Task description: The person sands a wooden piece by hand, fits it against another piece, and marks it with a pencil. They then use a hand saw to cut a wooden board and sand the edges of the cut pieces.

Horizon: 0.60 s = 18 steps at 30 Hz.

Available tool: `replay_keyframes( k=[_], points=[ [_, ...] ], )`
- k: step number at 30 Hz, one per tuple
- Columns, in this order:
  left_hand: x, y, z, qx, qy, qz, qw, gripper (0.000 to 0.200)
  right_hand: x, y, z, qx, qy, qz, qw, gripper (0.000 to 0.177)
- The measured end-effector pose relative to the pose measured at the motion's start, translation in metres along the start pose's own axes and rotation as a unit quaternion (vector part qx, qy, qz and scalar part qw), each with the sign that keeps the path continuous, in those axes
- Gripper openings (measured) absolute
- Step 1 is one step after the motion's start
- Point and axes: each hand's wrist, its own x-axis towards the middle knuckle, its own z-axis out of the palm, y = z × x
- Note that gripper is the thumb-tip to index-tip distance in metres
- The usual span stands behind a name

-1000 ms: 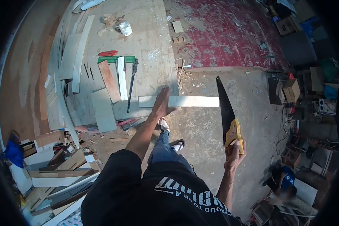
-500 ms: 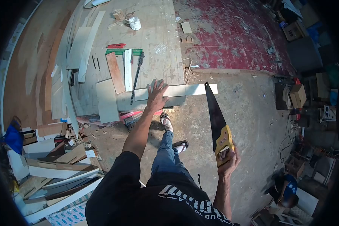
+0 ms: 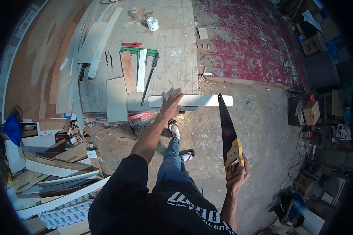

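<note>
A narrow pale wooden strip (image 3: 192, 100) lies along the front edge of the worktable, its right end sticking out past the side. My left hand (image 3: 171, 103) rests flat on it with fingers spread. In my right hand (image 3: 237, 175) is a handsaw (image 3: 228, 129), gripped by its yellow handle. The dark blade points away from me, its tip overlapping the overhanging end of the strip. Left of the strip, a hacksaw (image 3: 150, 80) lies at a slant beside a white strip (image 3: 142, 70) and a reddish-brown strip (image 3: 128, 71).
On the worktable (image 3: 176, 35) are a green bar (image 3: 139, 51), a red cutter (image 3: 131, 44), a white cup (image 3: 152, 24) and a pale panel (image 3: 117, 100). Wood offcuts (image 3: 62, 164) pile up at lower left. Another person (image 3: 292, 209) crouches at lower right.
The strip has come slightly toward me and straightened along the table's edge, with my left hand on it. The saw stays at its right end. The whole view has shifted a little.
</note>
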Motion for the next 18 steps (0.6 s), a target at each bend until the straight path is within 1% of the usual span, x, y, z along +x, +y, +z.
replay_keyframes(
  k=[2, 4, 5, 7, 10, 11, 12, 14, 16, 17, 18],
  points=[
    [0.000, -0.010, 0.015, -0.020, 0.054, 0.030, 0.998, 0.073, 0.003, -0.002, -0.003, -0.008, 0.007, 0.004, 1.000, 0.053],
    [0.004, -0.015, 0.011, -0.024, 0.056, 0.031, 0.998, 0.072, 0.006, -0.005, -0.004, -0.019, -0.028, -0.012, 0.999, 0.051],
    [0.006, -0.018, 0.009, -0.016, 0.054, 0.031, 0.998, 0.072, 0.007, -0.008, -0.002, -0.018, -0.029, -0.013, 0.999, 0.051],
    [0.010, -0.021, 0.004, -0.007, 0.044, 0.029, 0.999, 0.072, 0.006, -0.020, 0.010, -0.156, -0.077, -0.073, 0.982, 0.050],
    [0.015, -0.023, -0.004, -0.016, 0.020, 0.012, 1.000, 0.071, 0.010, -0.020, 0.019, -0.262, -0.142, -0.055, 0.953, 0.045],
    [0.015, -0.024, -0.006, -0.015, 0.022, 0.012, 1.000, 0.071, 0.011, -0.016, 0.023, -0.263, -0.163, -0.073, 0.948, 0.043],
    [0.014, -0.024, -0.008, -0.019, 0.025, 0.004, 1.000, 0.068, 0.010, -0.017, 0.031, -0.262, -0.164, -0.075, 0.948, 0.043],
    [0.016, -0.028, -0.013, -0.022, 0.033, -0.003, 0.999, 0.065, 0.007, -0.019, 0.049, -0.276, -0.217, -0.109, 0.930, 0.040],
    [0.019, -0.042, -0.020, -0.103, 0.124, 0.028, 0.987, 0.052, 0.004, -0.023, 0.057, -0.283, -0.225, -0.104, 0.927, 0.039],
    [0.024, -0.054, -0.026, -0.125, 0.199, 0.039, 0.971, 0.043, 0.002, -0.023, 0.057, -0.274, -0.228, -0.076, 0.931, 0.039],
    [0.026, -0.057, -0.032, -0.026, 0.271, -0.038, 0.961, 0.036, 0.001, -0.023, 0.058, -0.264, -0.230, -0.046, 0.935, 0.040]
  ],
)
